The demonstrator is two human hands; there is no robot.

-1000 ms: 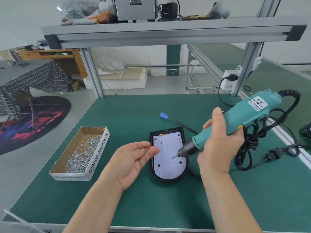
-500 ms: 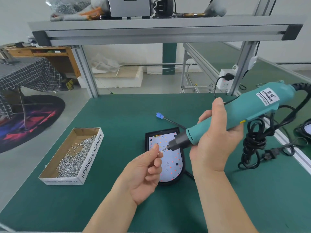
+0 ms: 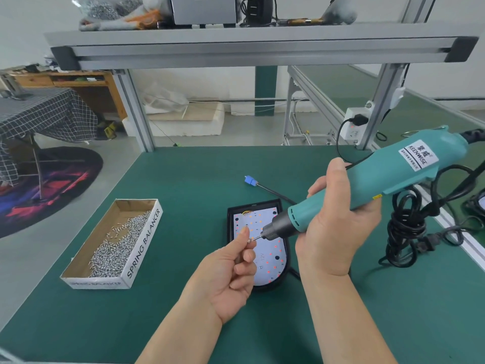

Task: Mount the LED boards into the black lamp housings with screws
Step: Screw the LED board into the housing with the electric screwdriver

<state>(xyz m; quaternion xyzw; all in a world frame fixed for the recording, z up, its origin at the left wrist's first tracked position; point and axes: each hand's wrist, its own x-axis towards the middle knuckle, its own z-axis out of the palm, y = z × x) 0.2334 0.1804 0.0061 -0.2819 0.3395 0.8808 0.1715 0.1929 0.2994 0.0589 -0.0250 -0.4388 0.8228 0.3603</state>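
A black lamp housing [image 3: 232,222] lies on the green mat with a white LED board [image 3: 273,253] set inside it. My right hand [image 3: 333,229] grips a teal electric screwdriver [image 3: 388,177], held slanted with its bit pointing down and left above the board. My left hand [image 3: 231,271] pinches a small silver screw [image 3: 249,240] between thumb and forefinger, right at the tip of the bit. A black cable with a blue connector [image 3: 250,180] runs out behind the housing.
A cardboard box [image 3: 141,248] of several silver screws stands left of the housing. The screwdriver's coiled black power cord [image 3: 409,232] lies to the right. A second lamp housing [image 3: 477,206] shows at the right edge. An aluminium frame post [image 3: 380,101] carries a power socket.
My left hand went from palm-up and open to pinching a screw, and lifted it to the bit. The screwdriver tip moved left to meet it.
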